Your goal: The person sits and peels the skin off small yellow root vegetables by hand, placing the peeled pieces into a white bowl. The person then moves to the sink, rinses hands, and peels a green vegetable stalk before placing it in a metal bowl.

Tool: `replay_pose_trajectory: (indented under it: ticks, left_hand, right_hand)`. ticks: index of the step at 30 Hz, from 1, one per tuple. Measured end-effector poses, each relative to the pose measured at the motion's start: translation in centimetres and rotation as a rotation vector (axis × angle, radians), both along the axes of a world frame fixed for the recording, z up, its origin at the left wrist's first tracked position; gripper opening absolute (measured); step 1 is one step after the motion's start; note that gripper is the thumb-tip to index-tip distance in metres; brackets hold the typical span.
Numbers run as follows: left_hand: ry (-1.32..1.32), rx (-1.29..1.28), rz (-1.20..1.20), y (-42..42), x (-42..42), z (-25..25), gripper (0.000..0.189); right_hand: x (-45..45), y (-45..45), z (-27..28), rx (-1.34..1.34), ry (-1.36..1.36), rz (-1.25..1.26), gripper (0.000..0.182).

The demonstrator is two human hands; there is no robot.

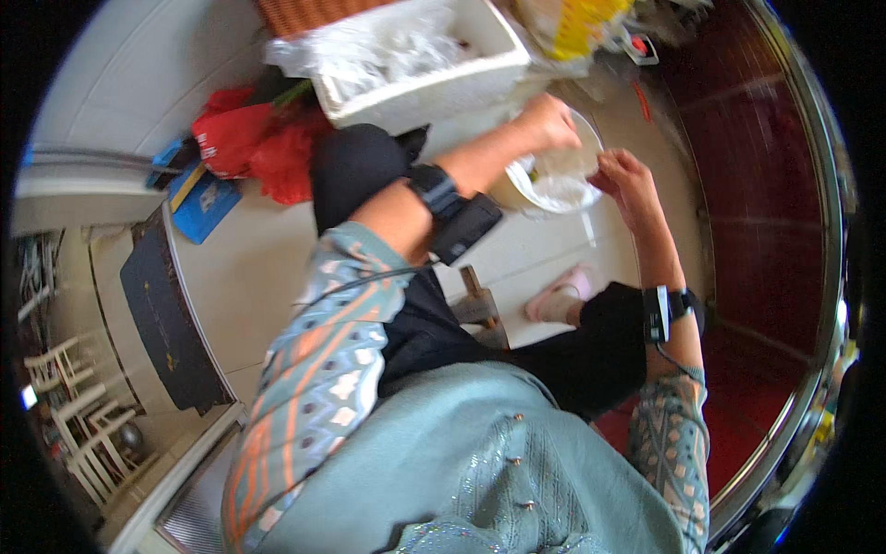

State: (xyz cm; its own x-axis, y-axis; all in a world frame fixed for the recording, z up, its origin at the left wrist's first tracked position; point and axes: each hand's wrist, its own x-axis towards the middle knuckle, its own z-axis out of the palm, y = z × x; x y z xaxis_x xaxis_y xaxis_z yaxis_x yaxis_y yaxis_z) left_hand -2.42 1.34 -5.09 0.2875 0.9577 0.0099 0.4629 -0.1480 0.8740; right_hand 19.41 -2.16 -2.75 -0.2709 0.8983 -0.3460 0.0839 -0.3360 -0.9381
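A round white bucket (pixel 509 190) stands on the floor between my knees, with a pale plastic liner (pixel 554 190) inside it. Over its far left side is my left hand (pixel 550 123), blurred, with the fingers curled down. My right hand (pixel 623 176) is at the right rim, its thumb and fingertips drawn together against the edge. Whether either hand pinches the thin plastic is unclear. Some small yellow-green matter (pixel 533 176) shows inside the bucket; the rest of its contents is hard to make out.
Beyond the bucket is a white foam box (pixel 429 97) with clear plastic bags in it. Red plastic bags (pixel 256 145) and a blue box (pixel 204 204) lie to the left. A dark red glossy panel (pixel 754 208) curves along the right. A wooden stool (pixel 477 305) is partly visible below me.
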Motion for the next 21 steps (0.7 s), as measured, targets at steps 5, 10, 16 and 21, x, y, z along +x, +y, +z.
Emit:
replay_pose_trajectory:
  ticks: [5,10,16,21]
  left_hand:
    - [0.031,-0.120,0.089,-0.7,-1.2,0.8,0.017]
    - [-0.092,-0.446,-0.014,-0.5,-1.1,1.7,0.022]
    - [-0.390,-0.768,0.040,1.5,-0.5,-0.2,0.037]
    - [-0.330,-0.903,0.167,2.6,-2.7,-3.8,0.011]
  right_hand:
    - [1.5,-0.1,0.9,-0.117,-0.031,-0.030,0.018]
    - [2.8,1.1,1.2,-0.176,-0.048,0.066,0.017]
    - [2.8,1.6,0.6,-0.262,-0.026,0.139,0.016]
    - [3.7,4.5,1.4,-0.452,-0.092,0.106,0.013]
